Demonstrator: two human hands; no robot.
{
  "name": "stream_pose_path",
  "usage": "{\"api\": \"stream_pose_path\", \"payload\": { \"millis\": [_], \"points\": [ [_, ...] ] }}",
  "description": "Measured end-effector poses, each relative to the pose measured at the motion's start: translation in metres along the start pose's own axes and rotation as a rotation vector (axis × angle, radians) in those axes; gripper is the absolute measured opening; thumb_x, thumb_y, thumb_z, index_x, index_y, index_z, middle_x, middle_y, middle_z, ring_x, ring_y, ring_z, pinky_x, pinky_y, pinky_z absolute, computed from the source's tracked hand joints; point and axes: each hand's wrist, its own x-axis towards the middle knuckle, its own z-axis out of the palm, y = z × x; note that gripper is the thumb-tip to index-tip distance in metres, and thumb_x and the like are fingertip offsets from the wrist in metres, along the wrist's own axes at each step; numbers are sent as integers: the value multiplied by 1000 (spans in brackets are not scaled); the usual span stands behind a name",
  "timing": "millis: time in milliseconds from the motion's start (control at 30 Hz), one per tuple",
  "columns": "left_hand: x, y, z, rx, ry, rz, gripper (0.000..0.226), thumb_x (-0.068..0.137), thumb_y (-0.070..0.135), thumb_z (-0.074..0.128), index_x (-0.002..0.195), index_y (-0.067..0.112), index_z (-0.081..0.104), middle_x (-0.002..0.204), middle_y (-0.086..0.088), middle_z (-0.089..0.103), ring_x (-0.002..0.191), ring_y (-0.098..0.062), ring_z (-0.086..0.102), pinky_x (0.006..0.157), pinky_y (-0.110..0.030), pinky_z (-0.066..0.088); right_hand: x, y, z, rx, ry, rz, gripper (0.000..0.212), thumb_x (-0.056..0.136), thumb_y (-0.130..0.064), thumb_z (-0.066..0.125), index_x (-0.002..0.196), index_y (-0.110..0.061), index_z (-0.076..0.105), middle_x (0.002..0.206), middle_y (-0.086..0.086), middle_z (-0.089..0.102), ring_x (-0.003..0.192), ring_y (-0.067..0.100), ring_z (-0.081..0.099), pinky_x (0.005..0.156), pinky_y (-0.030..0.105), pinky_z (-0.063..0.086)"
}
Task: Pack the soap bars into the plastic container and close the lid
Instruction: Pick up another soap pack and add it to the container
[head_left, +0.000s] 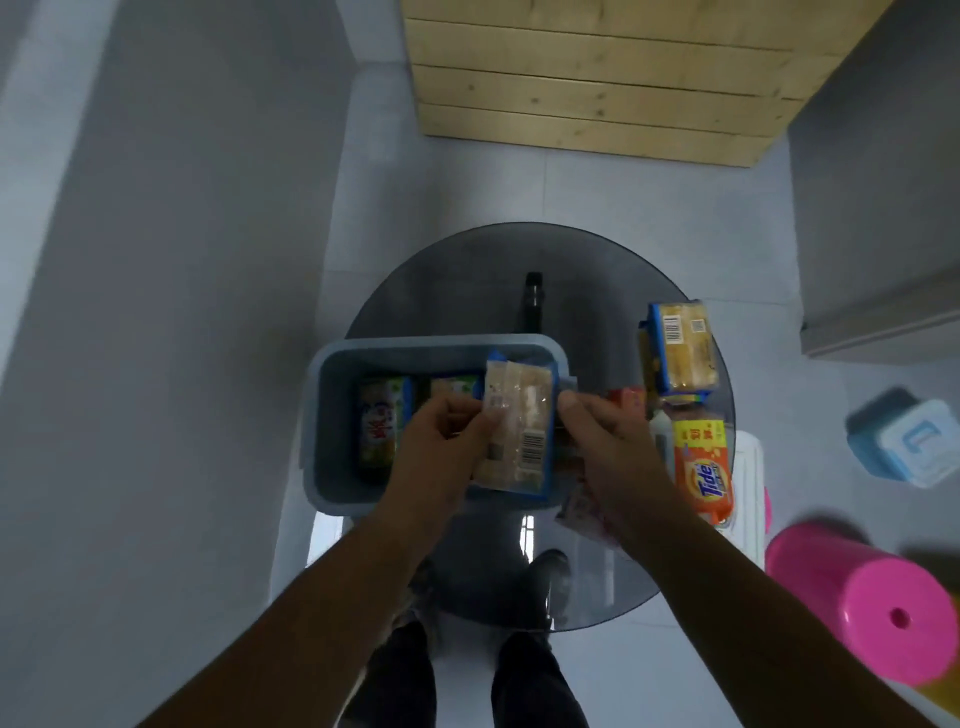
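Note:
A grey-blue plastic container stands open on a round dark glass table. Inside it lie a green-wrapped soap bar and another bar beside it. Over the container's right half, my left hand and my right hand both grip a clear-wrapped pack of pale soap bars, one hand on each long side. More soap waits on the table's right: a yellow pack and an orange Tide bar. A white lid lies under them.
A pink stool and a small blue-and-white box sit on the floor to the right. A wooden pallet lies beyond the table. A grey wall runs along the left. My feet show beneath the glass.

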Motion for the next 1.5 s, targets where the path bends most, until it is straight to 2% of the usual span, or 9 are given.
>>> {"api": "stream_pose_path", "payload": {
  "millis": [133,333,500,633,833,933,1067,1267,1500],
  "points": [
    [20,-9,-26,1,6,-99,14,93,19,64,101,7,68,88,-3,75,74,-11,74,58,-23,58,0,-4,36,53,-80,119,31,105,-33,40,93,-21,66,85,-1,74,67,5,73,55,17,56],
    [46,-23,-20,25,-41,-181,19,94,26,63,101,12,74,99,-10,75,94,-26,73,85,-48,60,14,3,51,34,-44,185,40,106,-40,30,114,-19,64,100,4,72,75,6,72,54,14,53],
    [48,-23,-8,19,-132,-216,24,100,24,52,104,11,72,105,-12,74,95,-24,71,87,-41,59,18,1,54,-42,-60,183,33,107,-21,33,127,-6,54,124,21,62,111,29,62,83,36,52],
    [48,-21,-7,-62,-171,-248,24,101,22,48,103,10,69,96,-8,73,85,-17,71,71,-24,59,14,4,61,-26,41,110,32,107,-31,31,119,-14,55,103,5,64,85,6,61,57,12,50],
    [45,-20,-5,6,-212,-206,23,102,26,48,102,16,69,110,-13,73,102,-25,70,94,-40,55,10,19,48,-235,117,-86,22,105,-27,41,90,-30,58,82,-9,59,69,-3,61,57,4,48],
    [44,-19,-4,147,-217,-121,24,100,33,49,107,21,69,107,-5,73,100,-18,70,90,-37,56,10,23,38,-297,121,-127,16,103,-26,47,107,-21,62,89,-13,59,80,-1,61,64,3,48],
    [34,-7,4,217,-125,67,22,98,32,52,111,20,65,103,-1,69,93,-12,68,78,-30,58,9,17,12,-256,247,-176,20,101,-23,52,102,-10,66,92,2,66,79,-9,61,63,6,49],
    [19,29,66,167,-158,204,17,98,35,53,99,25,67,93,2,71,92,-13,69,88,-35,56,18,13,-60,-107,452,-69,18,97,-33,58,95,-20,70,94,4,74,94,24,71,83,44,59],
    [45,31,165,260,-181,164,18,100,33,50,108,22,61,93,12,61,92,-10,61,81,-27,49,64,16,-141,-152,464,-22,27,98,-35,56,105,-11,69,91,-3,71,84,13,69,66,24,49]
  ]
}}
